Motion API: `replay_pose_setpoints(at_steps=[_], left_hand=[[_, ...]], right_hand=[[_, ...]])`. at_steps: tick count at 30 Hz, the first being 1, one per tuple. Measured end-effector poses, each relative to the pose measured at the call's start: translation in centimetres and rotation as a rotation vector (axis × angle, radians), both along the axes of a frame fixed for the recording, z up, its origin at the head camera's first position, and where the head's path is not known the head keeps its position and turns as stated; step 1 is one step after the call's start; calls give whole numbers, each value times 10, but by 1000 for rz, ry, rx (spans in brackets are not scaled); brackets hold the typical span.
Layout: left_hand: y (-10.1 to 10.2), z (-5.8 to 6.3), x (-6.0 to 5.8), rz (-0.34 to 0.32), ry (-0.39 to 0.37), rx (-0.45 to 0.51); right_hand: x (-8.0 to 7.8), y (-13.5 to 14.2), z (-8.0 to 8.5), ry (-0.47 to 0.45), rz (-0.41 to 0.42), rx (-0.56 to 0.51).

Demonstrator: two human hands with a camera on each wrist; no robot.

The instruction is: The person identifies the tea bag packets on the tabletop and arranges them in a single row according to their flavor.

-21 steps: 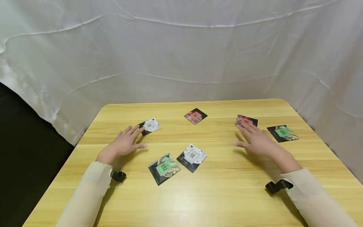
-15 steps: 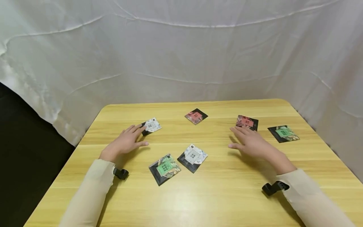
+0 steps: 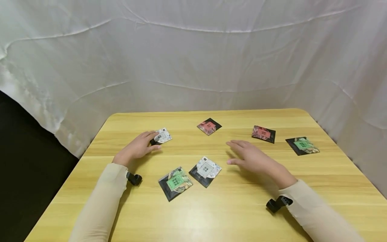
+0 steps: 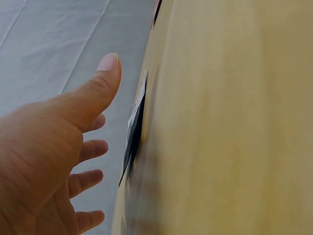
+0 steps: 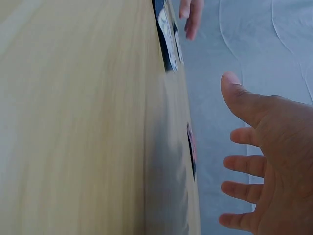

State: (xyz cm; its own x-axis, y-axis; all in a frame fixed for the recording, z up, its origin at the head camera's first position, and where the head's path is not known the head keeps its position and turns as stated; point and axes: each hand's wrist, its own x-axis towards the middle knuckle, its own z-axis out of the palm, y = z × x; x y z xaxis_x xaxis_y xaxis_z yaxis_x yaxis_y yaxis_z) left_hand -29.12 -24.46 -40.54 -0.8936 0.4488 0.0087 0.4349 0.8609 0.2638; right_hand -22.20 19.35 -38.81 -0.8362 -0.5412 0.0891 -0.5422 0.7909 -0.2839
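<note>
My left hand (image 3: 136,148) hovers with spread, relaxed fingers at the far-left white-and-black sachet (image 3: 163,135), its fingertips overlapping the sachet's black end in the head view. From the left wrist, that flat sachet (image 4: 134,134) lies on the table beyond the thumb, and nothing sits between the fingers. My right hand (image 3: 252,157), also holding nothing, is over the table right of a second white-and-black sachet (image 3: 206,170). Its fingers (image 5: 244,165) are loosely extended in the right wrist view. A green-labelled black sachet (image 3: 175,183) lies beside the middle white one.
Two red-labelled sachets lie toward the back, one near the middle (image 3: 209,126) and one at right (image 3: 264,134). Another green-labelled sachet (image 3: 302,145) is at the far right. A pale cloth (image 3: 193,67) hangs behind the wooden table (image 3: 193,218).
My right hand has moved left, away from the right red-labelled sachet, which now shows whole. My left hand has shifted slightly right and forward, farther over the white sachet. The sachets stay put.
</note>
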Motion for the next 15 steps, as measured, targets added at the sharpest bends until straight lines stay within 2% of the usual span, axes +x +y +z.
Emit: replay_pose_setpoints(at_steps=[6,15], left_hand=[[0,0,-13,11,-8,17],[6,0,-26,17,-32,75]], right_hand=[[0,-19,-2,-2,10,-26],[-1,-43,-2,-15,104,-29]])
